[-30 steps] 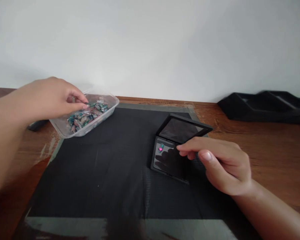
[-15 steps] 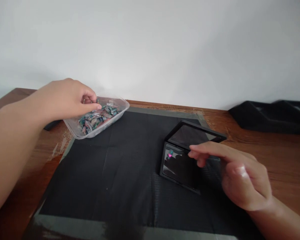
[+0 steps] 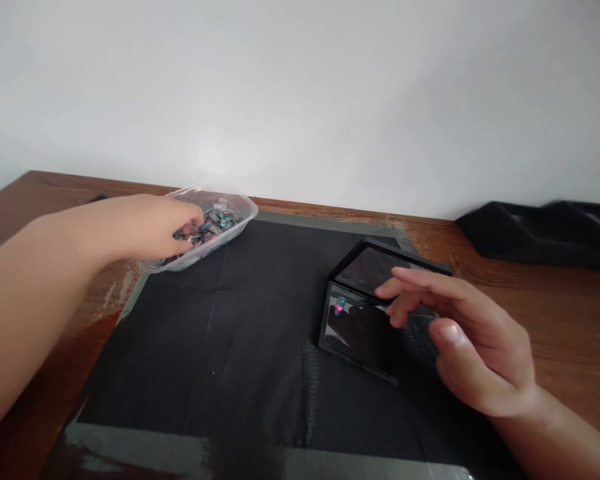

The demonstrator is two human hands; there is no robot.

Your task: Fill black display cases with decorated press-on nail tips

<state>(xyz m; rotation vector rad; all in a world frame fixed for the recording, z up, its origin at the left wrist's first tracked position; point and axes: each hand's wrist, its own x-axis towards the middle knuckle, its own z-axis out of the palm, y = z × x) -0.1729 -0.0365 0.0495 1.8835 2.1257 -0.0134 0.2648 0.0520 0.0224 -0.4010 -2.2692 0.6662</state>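
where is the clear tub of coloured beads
Head view, far left: the clear tub sits at the back corner of the black mat, left hand reaching into it.

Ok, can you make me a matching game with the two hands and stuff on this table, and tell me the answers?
1 left hand
2 right hand
3 pink stone
4 black mat

A inside the open black case
B reaching into the clear tub
C lying under the case
D stretched out over the case

Pairs: 1-B, 2-D, 3-A, 4-C
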